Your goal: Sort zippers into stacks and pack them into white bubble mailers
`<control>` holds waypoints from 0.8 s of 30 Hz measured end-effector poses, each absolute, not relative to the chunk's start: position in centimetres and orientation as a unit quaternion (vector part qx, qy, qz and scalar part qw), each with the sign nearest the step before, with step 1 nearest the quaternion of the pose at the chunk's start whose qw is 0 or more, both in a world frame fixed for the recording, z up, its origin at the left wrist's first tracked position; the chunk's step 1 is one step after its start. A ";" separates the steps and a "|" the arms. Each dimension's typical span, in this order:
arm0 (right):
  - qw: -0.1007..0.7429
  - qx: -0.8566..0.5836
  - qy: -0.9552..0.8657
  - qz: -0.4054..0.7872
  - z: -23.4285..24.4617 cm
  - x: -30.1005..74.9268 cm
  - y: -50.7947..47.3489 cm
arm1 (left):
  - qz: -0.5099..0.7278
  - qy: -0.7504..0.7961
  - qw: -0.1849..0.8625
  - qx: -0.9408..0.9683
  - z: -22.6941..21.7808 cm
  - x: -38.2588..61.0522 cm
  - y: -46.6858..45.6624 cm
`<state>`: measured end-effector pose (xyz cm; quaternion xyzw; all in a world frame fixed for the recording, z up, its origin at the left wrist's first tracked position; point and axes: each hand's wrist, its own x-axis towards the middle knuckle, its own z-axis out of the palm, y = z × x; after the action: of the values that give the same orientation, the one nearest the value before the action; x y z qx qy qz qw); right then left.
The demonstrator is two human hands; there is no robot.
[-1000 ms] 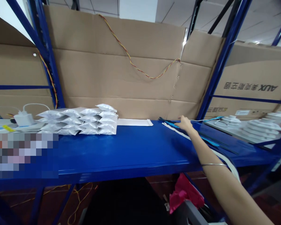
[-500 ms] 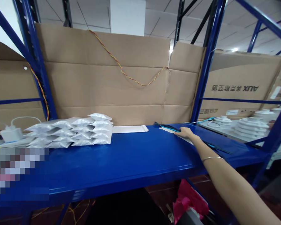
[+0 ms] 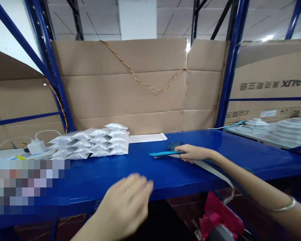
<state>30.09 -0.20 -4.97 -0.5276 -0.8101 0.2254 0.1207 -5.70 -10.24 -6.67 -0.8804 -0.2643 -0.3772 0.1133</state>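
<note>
at the blue shelf (image 3: 102,174): left hand (image 3: 126,204) and right hand (image 3: 190,153) apart
silvery packets (image 3: 90,142) stacked near rear edge; left hand blurred near front edge, grip indeterminable; right hand clamped on blue and white strips (image 3: 165,153), right of centre, trailing past front edge.

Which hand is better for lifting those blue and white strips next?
Probably the right hand: its fingers seem closed around the blue strip and white strip. The blurred left hand is apart from both.
</note>
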 end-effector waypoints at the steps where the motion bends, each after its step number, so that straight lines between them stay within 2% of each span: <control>1: 0.118 -0.495 -0.825 0.245 -4.7 28.3 -0.2 | -0.366 -0.274 0.102 -0.884 -6.0 -4.7 -8.5; 6: 0.118 -0.378 -0.875 0.278 -3.3 20.1 0.3 | -0.249 -0.314 0.032 -0.916 -4.6 -1.2 -0.7; 9: 0.123 -0.353 -0.886 0.276 -2.5 17.9 0.5 | -0.166 -0.337 0.037 -0.926 -4.8 -1.6 1.4; 12: 0.120 -0.367 -0.879 0.280 -1.9 18.4 1.1 | -0.136 -0.376 0.054 -0.915 -4.9 -3.6 2.2; 16: 0.063 -0.368 -0.874 0.312 -2.0 21.9 2.1 | -0.135 -0.392 0.048 -0.909 -4.0 -7.1 3.0; 21: 0.028 -0.450 -0.854 0.259 -3.5 26.4 3.4 | -0.042 -0.381 -0.159 -0.910 -2.1 -10.4 4.6; 24: 0.049 -0.478 -0.857 0.187 -4.0 27.9 4.3 | -0.030 -0.382 -0.196 -0.902 -1.7 -11.6 5.9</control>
<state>27.87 4.27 -4.04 -0.4776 -0.8570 0.1871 0.0489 -11.63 5.89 -1.67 -0.9025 -0.3822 -0.0302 -0.1964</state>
